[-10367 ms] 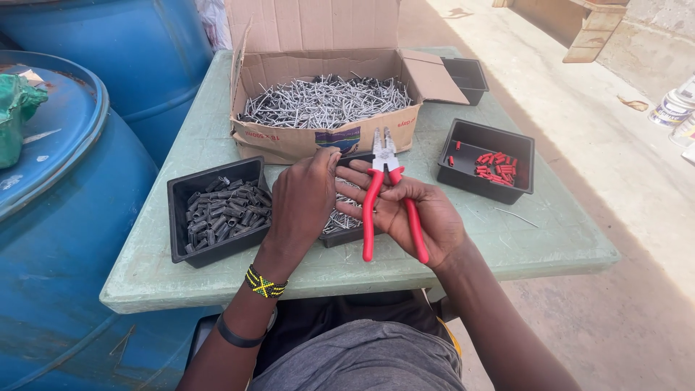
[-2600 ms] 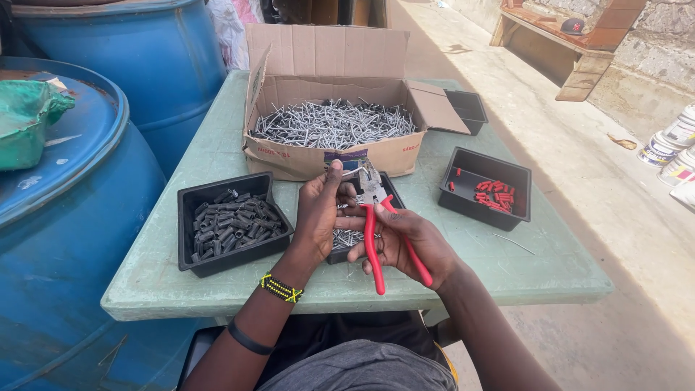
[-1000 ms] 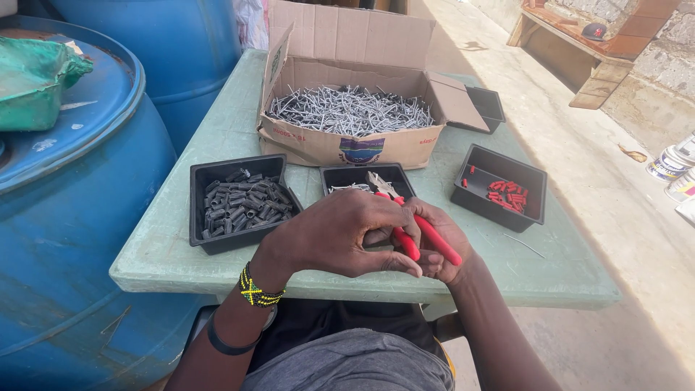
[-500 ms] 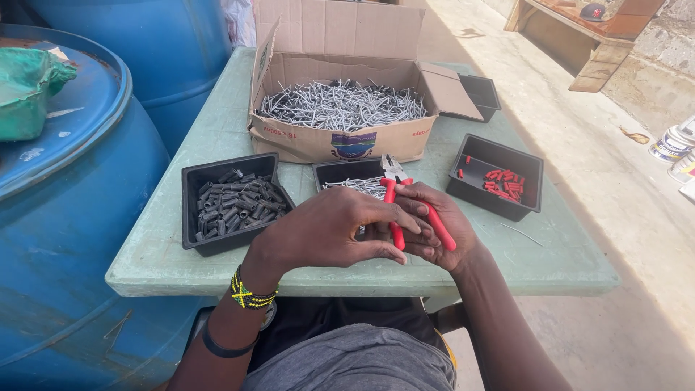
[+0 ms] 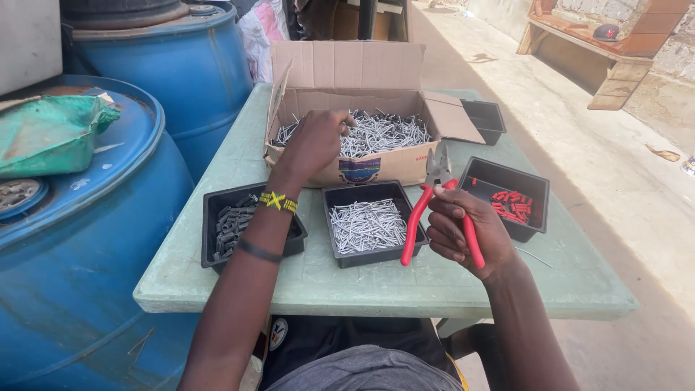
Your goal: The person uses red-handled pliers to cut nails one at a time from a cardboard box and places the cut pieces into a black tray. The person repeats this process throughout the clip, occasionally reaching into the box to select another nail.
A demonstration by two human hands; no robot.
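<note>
Red-handled pliers (image 5: 434, 210), black trays (image 5: 365, 224), blue barrels (image 5: 79, 246), pale green table (image 5: 376, 279)

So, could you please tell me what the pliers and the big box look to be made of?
Pliers: dull grey metal head, seemingly steel; glossy red grips, probably plastic or rubber. Box: plain brown cardboard, matt, with creased flaps.

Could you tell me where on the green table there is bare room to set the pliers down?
Bare strips lie along the table's near edge, in front of the middle tray of nails, and to the right, beyond the tray of red pieces. It is crowded further in, where the trays meet the cardboard box the left hand reaches into. The right hand holds the pliers.
</note>
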